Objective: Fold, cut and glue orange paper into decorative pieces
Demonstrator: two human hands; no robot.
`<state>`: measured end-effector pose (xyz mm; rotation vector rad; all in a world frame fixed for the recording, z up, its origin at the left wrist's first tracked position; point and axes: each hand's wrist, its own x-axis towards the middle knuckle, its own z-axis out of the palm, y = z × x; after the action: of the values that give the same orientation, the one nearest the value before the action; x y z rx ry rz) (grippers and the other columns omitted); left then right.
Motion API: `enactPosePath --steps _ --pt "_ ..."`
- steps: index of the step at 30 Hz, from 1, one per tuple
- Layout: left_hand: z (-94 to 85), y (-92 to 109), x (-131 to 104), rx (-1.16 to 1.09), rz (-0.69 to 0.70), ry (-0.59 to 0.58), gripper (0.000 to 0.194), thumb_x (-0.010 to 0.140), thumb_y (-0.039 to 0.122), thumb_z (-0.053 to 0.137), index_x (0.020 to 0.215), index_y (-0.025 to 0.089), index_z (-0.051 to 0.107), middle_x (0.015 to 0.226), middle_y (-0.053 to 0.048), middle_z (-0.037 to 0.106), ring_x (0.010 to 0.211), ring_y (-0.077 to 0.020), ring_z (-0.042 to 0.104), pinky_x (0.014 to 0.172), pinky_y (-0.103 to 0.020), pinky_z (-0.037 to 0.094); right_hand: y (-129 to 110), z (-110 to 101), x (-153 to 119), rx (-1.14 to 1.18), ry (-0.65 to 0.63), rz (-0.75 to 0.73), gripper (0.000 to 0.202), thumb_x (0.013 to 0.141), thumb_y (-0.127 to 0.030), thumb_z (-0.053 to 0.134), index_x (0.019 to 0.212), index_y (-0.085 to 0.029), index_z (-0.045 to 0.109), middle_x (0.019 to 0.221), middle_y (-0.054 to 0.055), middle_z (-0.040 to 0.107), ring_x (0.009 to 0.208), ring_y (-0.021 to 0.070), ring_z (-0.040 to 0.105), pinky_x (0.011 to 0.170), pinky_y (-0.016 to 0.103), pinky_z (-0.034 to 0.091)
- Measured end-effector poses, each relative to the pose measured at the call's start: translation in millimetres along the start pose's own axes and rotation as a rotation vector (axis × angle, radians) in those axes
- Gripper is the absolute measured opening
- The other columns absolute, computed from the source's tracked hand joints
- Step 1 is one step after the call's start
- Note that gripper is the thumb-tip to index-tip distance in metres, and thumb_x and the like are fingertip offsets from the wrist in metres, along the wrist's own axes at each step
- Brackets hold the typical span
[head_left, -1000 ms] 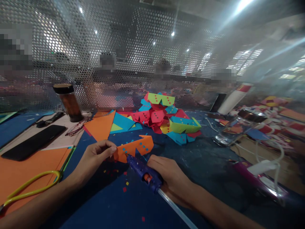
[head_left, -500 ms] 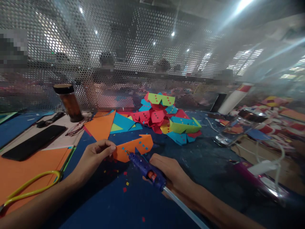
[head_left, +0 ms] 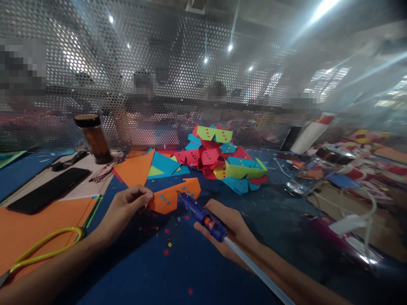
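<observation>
Pinching orange strip (head_left: 167, 201) by its end in left hand (head_left: 129, 205), gripping glue gun (head_left: 197, 211) in right hand (head_left: 234, 221). Expect strip light, bendy, easily creased; hold by edges.

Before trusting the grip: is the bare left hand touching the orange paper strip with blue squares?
Touching. The head view shows the left hand pinching the orange paper strip at its left end.

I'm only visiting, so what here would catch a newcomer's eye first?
Probably the heap of dotted, brightly coloured paper pieces before the perforated screen. Nearer, the right hand holds a purple glue gun, its nozzle by the orange paper piece in the left hand.
</observation>
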<state>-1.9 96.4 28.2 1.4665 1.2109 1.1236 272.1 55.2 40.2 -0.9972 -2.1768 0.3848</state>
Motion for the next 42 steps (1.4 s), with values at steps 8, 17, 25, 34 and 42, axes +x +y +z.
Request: enactPosePath --steps 8,17,25,34,42 --pt "-1.3 0 1 0.012 0.034 0.038 0.030 0.077 0.047 0.068 0.067 0.019 0.064 0.059 0.002 0.057 0.059 -0.0143 0.051 0.058 -0.025 0.038 0 -9 3 -0.093 0.134 -0.009 0.016 0.091 -0.033 0.059 0.083 -0.021 0.052 0.079 0.000 0.054 0.063 0.0121 0.051 0.057 0.022 0.039" --pt "-0.3 -5 1 0.015 0.096 0.052 0.031 0.078 0.047 0.067 0.067 0.018 0.064 0.062 0.001 0.058 0.063 -0.0161 0.055 0.064 -0.027 0.041 14 -47 -12 -0.484 0.133 0.077 0.008 0.092 -0.030 0.056 0.091 -0.021 0.055 0.084 0.003 0.064 0.070 0.0175 0.060 0.063 0.027 0.041" --pt "1.0 -6 -4 -0.043 0.082 0.045 0.031 0.076 0.046 0.069 0.068 0.017 0.062 0.060 0.003 0.057 0.058 -0.0140 0.053 0.060 -0.025 0.042 21 -71 -61 -0.658 -0.120 0.403 0.012 0.090 -0.022 0.054 0.102 -0.020 0.056 0.084 0.006 0.071 0.072 0.0235 0.067 0.061 0.030 0.038" --pt "-0.6 -13 -2 -0.056 0.088 0.050 0.033 0.071 0.049 0.073 0.069 0.017 0.064 0.065 0.001 0.059 0.062 -0.0164 0.056 0.064 -0.027 0.046 25 -73 -72 -0.563 -0.189 0.494 0.022 0.088 -0.031 0.059 0.107 -0.022 0.054 0.093 0.005 0.073 0.082 0.0247 0.070 0.064 0.028 0.039" --pt "-0.8 -14 0 -0.073 0.086 0.052 0.033 0.072 0.049 0.072 0.066 0.018 0.062 0.061 0.002 0.057 0.059 -0.0148 0.052 0.059 -0.024 0.043 30 -56 -45 -0.571 -0.255 0.375 0.027 0.090 -0.038 0.063 0.108 -0.019 0.054 0.096 0.008 0.071 0.086 0.0290 0.067 0.070 0.033 0.040"
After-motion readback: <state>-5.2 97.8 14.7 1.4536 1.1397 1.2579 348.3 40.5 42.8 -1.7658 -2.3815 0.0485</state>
